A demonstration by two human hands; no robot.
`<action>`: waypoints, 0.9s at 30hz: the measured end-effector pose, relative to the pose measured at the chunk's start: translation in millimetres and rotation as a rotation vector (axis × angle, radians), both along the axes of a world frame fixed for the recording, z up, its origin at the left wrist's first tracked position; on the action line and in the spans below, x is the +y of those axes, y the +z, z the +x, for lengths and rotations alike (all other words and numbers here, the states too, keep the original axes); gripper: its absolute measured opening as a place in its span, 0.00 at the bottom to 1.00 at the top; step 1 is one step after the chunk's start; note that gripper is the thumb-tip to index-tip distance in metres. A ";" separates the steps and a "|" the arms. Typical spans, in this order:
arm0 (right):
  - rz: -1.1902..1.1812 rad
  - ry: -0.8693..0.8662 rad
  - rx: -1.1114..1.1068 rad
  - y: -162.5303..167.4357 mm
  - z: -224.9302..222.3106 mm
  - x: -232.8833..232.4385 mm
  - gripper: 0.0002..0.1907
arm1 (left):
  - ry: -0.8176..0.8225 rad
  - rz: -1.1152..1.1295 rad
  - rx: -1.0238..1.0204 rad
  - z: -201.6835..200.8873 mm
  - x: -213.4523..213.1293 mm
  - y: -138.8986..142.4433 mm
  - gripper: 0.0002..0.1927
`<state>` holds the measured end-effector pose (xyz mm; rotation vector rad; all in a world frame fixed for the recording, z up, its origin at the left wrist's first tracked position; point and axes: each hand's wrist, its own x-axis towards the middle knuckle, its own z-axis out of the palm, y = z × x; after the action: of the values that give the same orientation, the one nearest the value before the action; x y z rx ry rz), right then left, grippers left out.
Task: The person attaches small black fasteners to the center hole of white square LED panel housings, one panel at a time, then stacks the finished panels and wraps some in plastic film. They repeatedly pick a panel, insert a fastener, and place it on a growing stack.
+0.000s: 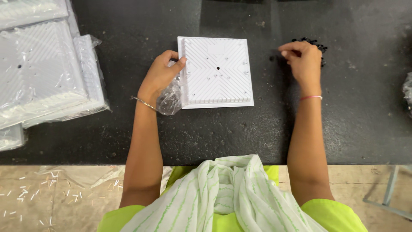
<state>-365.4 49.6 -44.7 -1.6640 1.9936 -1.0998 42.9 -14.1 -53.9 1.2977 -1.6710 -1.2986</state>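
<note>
A square white plastic panel [216, 71] with ribbed grooves and small holes lies flat on the black table [128, 129]. My left hand [162, 74] grips its left edge, thumb on top, with a crumpled clear plastic bag [169, 99] bunched under the palm. My right hand [302, 60] rests to the right of the panel, fingers pinched together at a small heap of black parts [316, 44]. Whether anything sits between those fingertips cannot be made out.
A stack of similar white panels in clear plastic wrap [43, 73] fills the table's left side. More clear plastic [407, 88] shows at the right edge. Small white bits litter the floor [43, 193] below the table's front edge.
</note>
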 end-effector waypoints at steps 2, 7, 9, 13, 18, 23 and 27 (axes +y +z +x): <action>0.045 0.010 0.031 2.7 -0.1 2.2 0.11 | 0.008 0.018 -0.008 0.0 -0.4 -1.4 0.18; -0.008 0.136 0.075 2.2 3.3 1.7 0.15 | -0.010 -0.054 -0.026 1.1 -0.6 -1.6 0.19; -0.002 0.139 0.089 0.8 5.3 0.7 0.15 | -0.012 -0.067 -0.041 1.6 -0.3 -0.7 0.19; 0.000 0.124 0.124 5.9 12.4 0.7 0.14 | -0.003 -0.056 -0.062 0.7 0.4 -0.3 0.19; -0.137 0.274 -0.126 23.2 57.8 0.7 0.12 | 0.013 -0.090 -0.092 0.6 -1.9 -4.9 0.19; -0.125 0.458 -0.104 36.8 122.8 8.3 0.12 | 0.017 -0.164 -0.091 -0.1 -6.4 -14.6 0.21; -0.084 0.515 -0.087 46.7 144.3 10.7 0.12 | 0.023 -0.162 -0.097 -0.5 -9.2 -19.7 0.23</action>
<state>-221.1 60.3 2.0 -1.9780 1.3625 -1.0433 42.5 -23.3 -73.6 1.2969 -1.7836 -1.0777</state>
